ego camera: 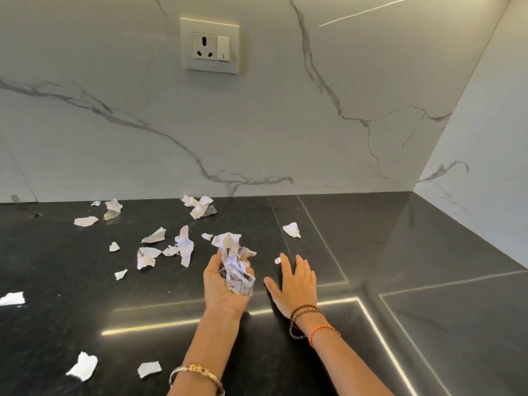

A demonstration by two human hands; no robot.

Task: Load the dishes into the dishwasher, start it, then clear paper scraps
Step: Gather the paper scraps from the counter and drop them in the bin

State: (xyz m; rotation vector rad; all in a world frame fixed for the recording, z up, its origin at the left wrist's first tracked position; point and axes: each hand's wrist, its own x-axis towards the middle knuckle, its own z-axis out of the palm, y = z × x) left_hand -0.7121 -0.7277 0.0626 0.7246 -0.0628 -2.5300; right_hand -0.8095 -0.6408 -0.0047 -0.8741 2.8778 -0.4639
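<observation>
Although no dishwasher is in view, the paper-clearing step is judged to be in hand. A wad (235, 270) of crumpled scraps is held in the left hand (221, 284), palm up, fingers curled round its lower half; its loose top stands out above the fingers. The right hand (295, 284) lies flat on the counter (428, 252), fingers straight and slightly spread, fingertips just beside a tiny scrap (277, 260).

Other scraps are scattered over the counter: a cluster (171, 248) left of the wad, pieces (201, 206) against the wall (285, 124), one piece (292, 230) beyond the right hand, and more (83, 366) near the front edge.

The paper is judged very light, soft and crushable, not fragile; on the polished stone flat pieces may slide rather than lift. Curled edges or raised creases are the best places to pinch; flat bits are better swept together first. The wad's long axis runs roughly upright, pointing away from the palm towards the wall. The long strip (185, 248) in the cluster lies with its axis running away from the person.
</observation>
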